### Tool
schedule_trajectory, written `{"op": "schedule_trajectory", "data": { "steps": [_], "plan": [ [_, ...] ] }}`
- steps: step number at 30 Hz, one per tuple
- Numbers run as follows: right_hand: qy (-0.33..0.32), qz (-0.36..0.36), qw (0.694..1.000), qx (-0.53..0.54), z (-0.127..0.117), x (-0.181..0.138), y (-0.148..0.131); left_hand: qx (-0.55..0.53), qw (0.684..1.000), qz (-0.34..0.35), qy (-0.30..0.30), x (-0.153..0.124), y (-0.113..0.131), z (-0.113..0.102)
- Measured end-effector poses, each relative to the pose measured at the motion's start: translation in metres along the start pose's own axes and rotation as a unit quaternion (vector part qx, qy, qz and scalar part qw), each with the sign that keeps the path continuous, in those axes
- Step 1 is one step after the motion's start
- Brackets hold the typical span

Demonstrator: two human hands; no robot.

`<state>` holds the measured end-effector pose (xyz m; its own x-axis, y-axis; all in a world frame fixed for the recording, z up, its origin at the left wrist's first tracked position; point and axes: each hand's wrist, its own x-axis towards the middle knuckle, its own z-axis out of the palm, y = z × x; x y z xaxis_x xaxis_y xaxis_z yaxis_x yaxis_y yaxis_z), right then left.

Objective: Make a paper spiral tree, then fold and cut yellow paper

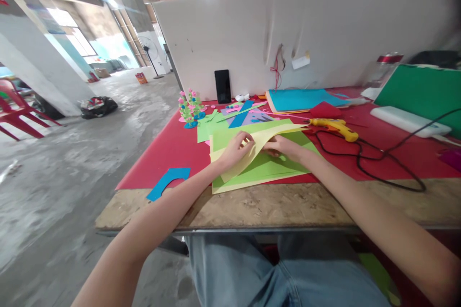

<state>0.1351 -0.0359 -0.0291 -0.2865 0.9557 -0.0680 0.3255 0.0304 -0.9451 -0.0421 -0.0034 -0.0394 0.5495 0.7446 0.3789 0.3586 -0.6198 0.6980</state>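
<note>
A pale yellow paper sheet (pixel 258 149) is bent up in the middle, over a light green paper sheet (pixel 284 165) on the table. My left hand (pixel 236 149) is closed on the yellow sheet's left part, fingers curled. On the other side, my right hand (pixel 284 147) has its bent fingers at the lifted sheet, with the fingertips partly hidden behind it. More pale yellow paper shows along the green sheet's lower edge. A blue curved paper piece (pixel 169 181) lies left of my left forearm.
Beyond the hands are paper scraps (pixel 242 114), small decorated paper trees (pixel 190 109) and a phone (pixel 222 86) leaning on the partition. To the right lie a yellow glue gun (pixel 336 127) with its looping black cable, blue sheets (pixel 306 100) and a white power strip (pixel 408 121).
</note>
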Motion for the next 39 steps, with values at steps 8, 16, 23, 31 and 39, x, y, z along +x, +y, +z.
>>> {"op": "schedule_trajectory", "data": {
  "steps": [8,16,23,31,39],
  "plan": [
    [-0.032,-0.010,0.999,-0.006,-0.007,-0.001,0.002,-0.034,0.998,0.037,-0.041,-0.003,0.006,-0.002],
    [-0.050,-0.019,0.998,-0.018,-0.010,0.000,0.003,-0.048,0.994,0.020,-0.098,-0.001,0.009,-0.015],
    [0.005,0.034,0.999,-0.018,-0.010,0.003,0.006,0.097,0.994,0.054,-0.024,-0.001,0.014,-0.021],
    [0.036,0.042,0.998,-0.015,-0.007,0.002,0.003,0.088,0.996,0.024,0.022,-0.001,0.017,-0.022],
    [0.048,0.038,0.998,-0.006,-0.012,-0.002,0.000,-0.058,0.993,-0.092,0.047,0.002,0.022,-0.027]
  ]
}}
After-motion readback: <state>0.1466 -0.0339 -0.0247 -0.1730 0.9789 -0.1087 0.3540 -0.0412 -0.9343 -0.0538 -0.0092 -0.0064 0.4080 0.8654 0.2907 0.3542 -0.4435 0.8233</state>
